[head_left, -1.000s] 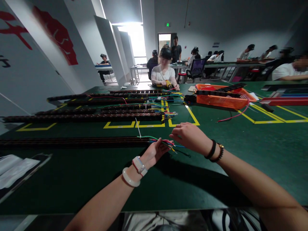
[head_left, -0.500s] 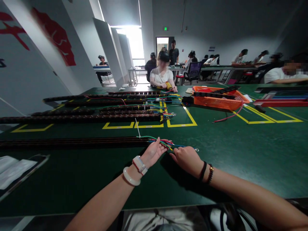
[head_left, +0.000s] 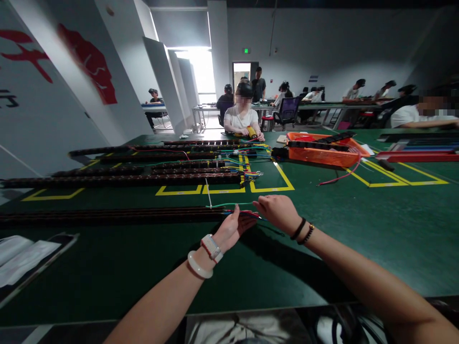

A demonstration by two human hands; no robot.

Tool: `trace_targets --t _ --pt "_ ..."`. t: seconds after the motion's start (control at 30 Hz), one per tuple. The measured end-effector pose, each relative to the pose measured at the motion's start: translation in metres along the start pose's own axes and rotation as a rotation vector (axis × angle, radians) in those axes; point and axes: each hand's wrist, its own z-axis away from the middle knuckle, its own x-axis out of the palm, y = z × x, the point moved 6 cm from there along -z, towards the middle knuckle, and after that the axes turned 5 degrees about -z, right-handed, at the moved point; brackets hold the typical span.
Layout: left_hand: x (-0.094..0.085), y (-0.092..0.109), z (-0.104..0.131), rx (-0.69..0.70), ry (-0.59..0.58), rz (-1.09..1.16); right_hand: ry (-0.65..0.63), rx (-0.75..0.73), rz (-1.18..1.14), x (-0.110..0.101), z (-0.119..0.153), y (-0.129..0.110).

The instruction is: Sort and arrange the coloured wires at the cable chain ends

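A long dark cable chain (head_left: 143, 215) lies along the table, with coloured wires coming out of its right end. My left hand (head_left: 229, 231) is at that end, cradling red and blue wires (head_left: 247, 213) between its raised thumb and its fingers. Above and to the right, my right hand (head_left: 278, 209) pinches the end of a green wire (head_left: 236, 204) and stretches it level. The tip of that wire is hidden in the fingers. A white cable tie (head_left: 208, 193) stands up from the chain near where the green wire begins.
More cable chains (head_left: 125, 180) with wire ends lie farther back across yellow tape marks (head_left: 229, 192). An orange basket (head_left: 322, 156) holds chain pieces. Across the table a person holds a yellow tool (head_left: 252, 132). White packets (head_left: 28, 263) lie at left.
My right hand has moved up and slightly away, drawing the green wire straight. My left hand has stayed close to the chain's end, its fingers under the remaining wires.
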Motion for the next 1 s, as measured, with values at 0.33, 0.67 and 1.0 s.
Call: trace_targets --t 0.33,0.67,1.0 --pt "0.002 0.003 0.004 -0.013 0.003 -0.043 -0.152 -0.002 -0.060 0.066 -0.025 0.044" --pt "0.004 0.004 0.005 -0.040 0.022 -0.021 -0.086 0.045 -0.099 0.026 -0.011 0.033" --pt "0.008 0.003 0.004 -0.018 -0.072 -0.039 -0.104 -0.162 -0.057 0.029 0.006 -0.005"
